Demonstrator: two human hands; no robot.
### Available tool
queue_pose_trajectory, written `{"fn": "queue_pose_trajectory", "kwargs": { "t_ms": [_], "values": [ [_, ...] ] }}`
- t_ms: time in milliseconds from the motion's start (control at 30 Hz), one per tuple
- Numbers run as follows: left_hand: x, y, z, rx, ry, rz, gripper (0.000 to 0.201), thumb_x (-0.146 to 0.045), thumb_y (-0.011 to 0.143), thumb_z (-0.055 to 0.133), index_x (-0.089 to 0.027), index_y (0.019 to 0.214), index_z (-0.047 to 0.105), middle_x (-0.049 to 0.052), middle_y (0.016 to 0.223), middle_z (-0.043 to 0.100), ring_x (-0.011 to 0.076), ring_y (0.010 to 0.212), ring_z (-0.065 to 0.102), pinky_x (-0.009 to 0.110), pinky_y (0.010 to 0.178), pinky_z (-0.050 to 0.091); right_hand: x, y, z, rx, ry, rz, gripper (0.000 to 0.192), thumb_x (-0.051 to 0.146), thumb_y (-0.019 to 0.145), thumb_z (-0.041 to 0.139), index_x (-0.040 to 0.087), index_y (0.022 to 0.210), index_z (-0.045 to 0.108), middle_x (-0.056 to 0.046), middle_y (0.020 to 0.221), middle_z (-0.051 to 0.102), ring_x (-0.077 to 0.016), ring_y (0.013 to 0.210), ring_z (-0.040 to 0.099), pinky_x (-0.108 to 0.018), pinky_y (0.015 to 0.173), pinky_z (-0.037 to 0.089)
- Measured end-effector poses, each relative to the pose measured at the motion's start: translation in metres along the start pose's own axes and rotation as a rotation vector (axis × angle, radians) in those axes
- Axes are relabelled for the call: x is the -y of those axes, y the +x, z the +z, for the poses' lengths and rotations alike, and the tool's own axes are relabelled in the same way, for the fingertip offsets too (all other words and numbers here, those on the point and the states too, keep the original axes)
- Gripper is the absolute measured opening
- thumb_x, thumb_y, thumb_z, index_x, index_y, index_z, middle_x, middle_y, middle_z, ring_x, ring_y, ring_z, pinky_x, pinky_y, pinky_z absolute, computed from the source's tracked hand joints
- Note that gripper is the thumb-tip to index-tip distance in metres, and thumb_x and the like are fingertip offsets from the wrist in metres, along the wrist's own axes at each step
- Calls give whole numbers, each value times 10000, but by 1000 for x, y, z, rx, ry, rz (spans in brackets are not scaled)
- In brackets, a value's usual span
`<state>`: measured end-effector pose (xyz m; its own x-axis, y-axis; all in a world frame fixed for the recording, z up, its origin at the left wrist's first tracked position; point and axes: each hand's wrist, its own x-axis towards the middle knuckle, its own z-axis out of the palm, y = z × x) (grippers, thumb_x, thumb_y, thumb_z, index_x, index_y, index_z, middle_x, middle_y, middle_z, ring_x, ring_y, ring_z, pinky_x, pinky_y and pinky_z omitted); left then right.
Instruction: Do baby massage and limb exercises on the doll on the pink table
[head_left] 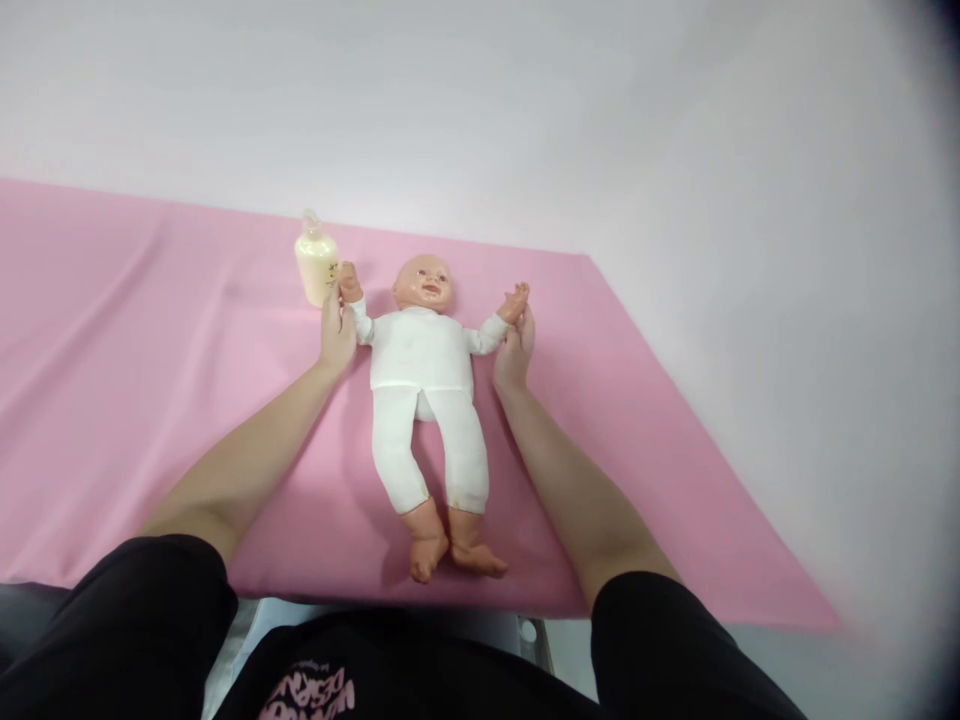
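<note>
**Both hands on a doll's raised arms**

At the far left of the group stands a cream bottle (316, 264) with a pump top, upright on the pink cloth (112, 340) that covers the table. It sits just beside the doll's small hand on that side, and whether the two touch cannot be told.

The left hand (337, 330) reaches in from the near left, its fingers closed narrowly about the doll's wrist, where the white sleeve ends. The forearm lies across the cloth, and a black sleeve covers the upper arm.

The doll (421, 370) lies on its back in the middle of the cloth, head toward the far edge and bare feet toward the near edge. It wears a white top and white leggings. Both its arms are spread out and lifted to the sides.

The right hand (514, 350) comes in from the near right and holds the doll's other wrist, fingers curled under the small open hand.

Behind the table rises a plain pale wall (675, 120).
</note>
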<state>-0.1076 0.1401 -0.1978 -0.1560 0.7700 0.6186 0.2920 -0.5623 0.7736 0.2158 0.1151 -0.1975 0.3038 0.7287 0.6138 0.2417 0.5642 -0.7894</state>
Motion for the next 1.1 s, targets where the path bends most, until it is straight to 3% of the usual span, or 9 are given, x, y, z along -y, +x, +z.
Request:
{"fn": "queue_pose_trajectory", "kwargs": {
  "t_ms": [167,300,433,767,1100],
  "values": [
    [-11,-3,1,101,122,137,683,-685,1018,386,-258,1549,437,152,1556,507,298,1492,438,487,1270,300,12,-9,5,116,-42,-69,624,602,1044,356,310,1595,355,-91,1644,433,-252,1535,420,-574,1273,338],
    [-16,-7,6,254,302,174,576,-558,1023,439,-217,1473,554,164,1442,600,335,1374,513,542,1221,336,15,-15,8,195,-134,-66,605,605,1039,403,264,1534,472,-110,1579,530,-258,1479,491,-546,1275,352],
    [-22,-10,12,430,426,198,504,-353,990,442,-198,1442,604,154,1411,621,325,1297,538,539,1167,378,12,-16,11,368,-237,-188,520,548,1051,392,266,1435,599,-96,1455,645,-260,1377,577,-522,1247,400],
    [-32,-12,12,439,561,169,540,-273,967,436,-168,1478,574,149,1458,591,322,1321,514,513,1166,376,11,-16,12,382,-317,-281,459,324,1034,401,256,1450,583,-89,1434,656,-255,1346,593,-499,1208,455],
    [-27,-11,12,422,547,170,527,-277,965,467,-188,1472,581,147,1442,603,328,1307,523,523,1146,388,9,-16,12,379,-331,-248,495,240,965,472,262,1448,579,-88,1437,649,-259,1342,585,-512,1210,451]
  ]
}}
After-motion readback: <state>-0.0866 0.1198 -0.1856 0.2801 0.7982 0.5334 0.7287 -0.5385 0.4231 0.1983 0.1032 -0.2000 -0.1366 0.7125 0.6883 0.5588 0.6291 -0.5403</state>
